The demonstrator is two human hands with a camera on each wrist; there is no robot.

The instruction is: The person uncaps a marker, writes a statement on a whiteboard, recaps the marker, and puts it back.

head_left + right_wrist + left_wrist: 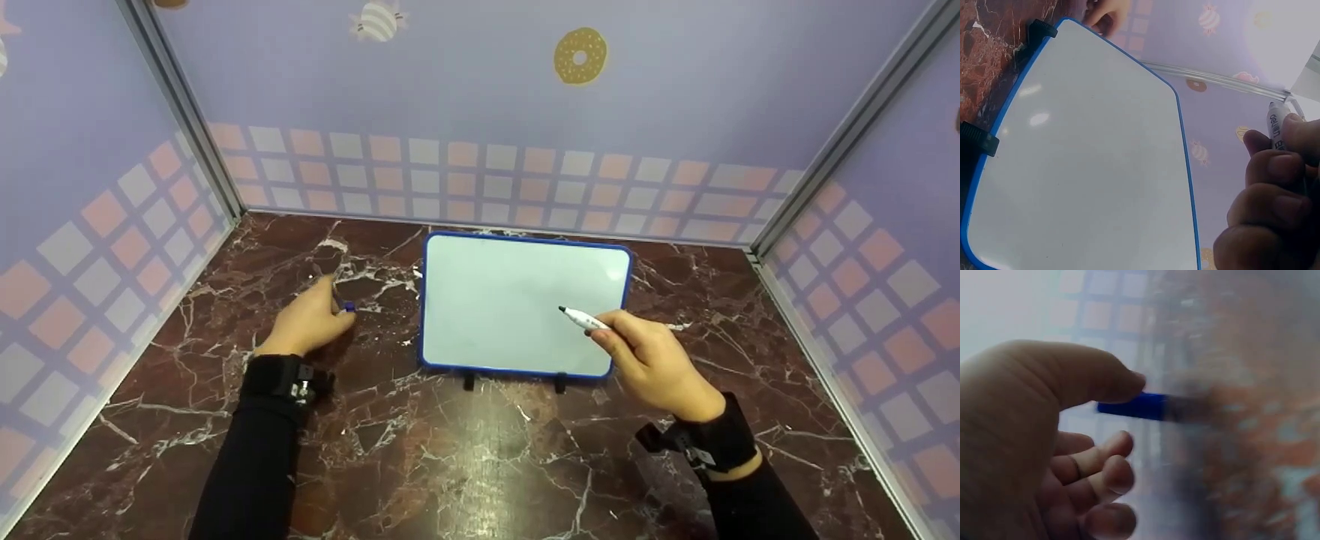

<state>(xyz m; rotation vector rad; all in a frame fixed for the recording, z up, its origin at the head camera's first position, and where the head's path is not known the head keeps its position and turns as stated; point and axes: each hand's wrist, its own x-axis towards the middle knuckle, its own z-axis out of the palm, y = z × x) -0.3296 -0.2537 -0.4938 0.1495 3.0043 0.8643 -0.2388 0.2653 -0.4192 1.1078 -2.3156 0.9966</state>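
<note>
My right hand (660,364) grips a white marker (583,319) between thumb and fingers, its bare black tip pointing left over the whiteboard (517,300). The board has a blue frame, and its face shows no writing. In the right wrist view, printed letters show on the marker (1276,126), beside the curled fingers. Left of the board, low over the table, my left hand (311,319) pinches a small blue cylinder (1134,406). The thumb lies along the cylinder in the left wrist view, its other fingers loosely bent; a darker, blurred part continues past the blue end.
Two black feet (469,382) stick out under the board's lower edge. The dark red marbled table (360,450) is enclosed by lilac panels (480,97) with pink and white squares, at the back and both sides.
</note>
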